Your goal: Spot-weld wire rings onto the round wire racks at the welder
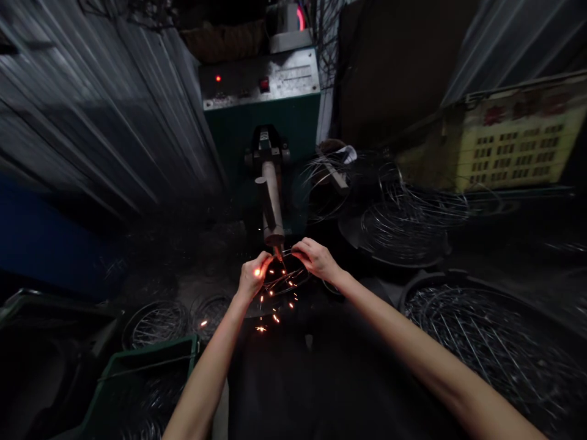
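Both hands hold a thin metal wire frame (300, 278) under the electrode tip of a spot welder (259, 110). My left hand (253, 276) pinches its left side, and my right hand (315, 258) grips the right side with fingers closed. Orange sparks scatter from the contact point and fall below the frame. The welder's pale cylindrical arm (272, 205) reaches down toward me between the hands. Darkness and sparks hide much of the frame's shape.
On the right, a wide dark basin (413, 293) holds wire pieces, with a pile of wire rings (403, 220) behind it. A yellow crate (518, 140) stands farther back. At lower left are a green crate (114, 366) and round wire racks (158, 324). Corrugated metal (92, 110) walls the left.
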Available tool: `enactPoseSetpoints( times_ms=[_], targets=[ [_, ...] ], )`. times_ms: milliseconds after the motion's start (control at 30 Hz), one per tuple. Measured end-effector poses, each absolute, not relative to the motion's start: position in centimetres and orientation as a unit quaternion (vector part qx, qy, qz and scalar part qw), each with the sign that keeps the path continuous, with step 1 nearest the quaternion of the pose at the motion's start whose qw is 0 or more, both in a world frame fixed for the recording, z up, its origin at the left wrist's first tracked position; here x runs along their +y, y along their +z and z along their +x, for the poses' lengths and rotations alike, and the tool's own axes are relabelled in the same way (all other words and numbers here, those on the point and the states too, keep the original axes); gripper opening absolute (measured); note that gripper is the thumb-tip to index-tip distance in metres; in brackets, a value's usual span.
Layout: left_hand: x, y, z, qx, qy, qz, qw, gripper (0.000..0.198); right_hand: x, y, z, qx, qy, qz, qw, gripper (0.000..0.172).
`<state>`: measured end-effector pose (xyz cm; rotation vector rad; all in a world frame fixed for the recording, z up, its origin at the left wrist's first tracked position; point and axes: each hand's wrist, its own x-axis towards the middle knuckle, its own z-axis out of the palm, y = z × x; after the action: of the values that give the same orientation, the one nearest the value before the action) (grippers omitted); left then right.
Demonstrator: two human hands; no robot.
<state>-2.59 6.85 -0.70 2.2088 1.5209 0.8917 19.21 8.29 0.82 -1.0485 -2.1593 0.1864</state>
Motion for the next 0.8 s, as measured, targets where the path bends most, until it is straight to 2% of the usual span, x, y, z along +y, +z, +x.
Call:
enactPoseSetpoints(
  times_ms=[167,367,533,667,800],
  targets=[
    [7.4,-0.6,-2.8,0.543,0.305,0.769,0.144,0.03,8.1,0.0,22.4,-0.774,0.13,-0.45,0.425,0.015],
    [7.5,-1.1,-2.5,0.537,0.318,0.765,0.158,0.028,7.9,-2.1,25.9,-0.78,0.155,-0.501,0.341,0.018],
    [6.0,-1.6,-4.1,0.538,0.317,0.762,0.175,0.031,6.8,-0.7,24.7,-0.809,0.146,-0.469,0.324,0.017],
    [3.4,0.2,-5.2,0.561,0.306,0.763,0.092,0.028,4.5,0.5,22.4,-0.821,0.061,-0.475,0.31,0.027],
    [1.3,4.0,-3.5,0.55,0.279,0.787,0.008,0.044,3.2,0.7,20.4,-0.821,-0.001,-0.489,0.294,0.03]
  ],
)
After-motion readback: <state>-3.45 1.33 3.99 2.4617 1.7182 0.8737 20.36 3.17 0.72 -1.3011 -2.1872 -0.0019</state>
